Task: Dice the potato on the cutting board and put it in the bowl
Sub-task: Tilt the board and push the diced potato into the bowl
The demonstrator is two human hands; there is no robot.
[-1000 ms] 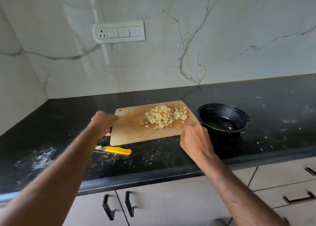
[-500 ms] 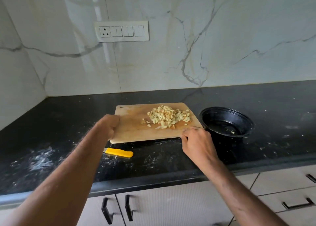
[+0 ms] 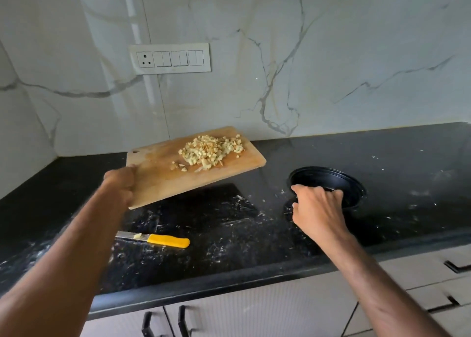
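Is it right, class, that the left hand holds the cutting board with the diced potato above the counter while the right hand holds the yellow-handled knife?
Not quite. In the head view the right hand grips the rim of the black bowl, not the knife, which lies on the counter. The rest stands: the left hand holds the cutting board with the diced potato above the counter.

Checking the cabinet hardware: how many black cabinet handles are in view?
4, maybe more hidden: two upright black handles below the black countertop, left of centre; two horizontal ones on the right-hand drawers.
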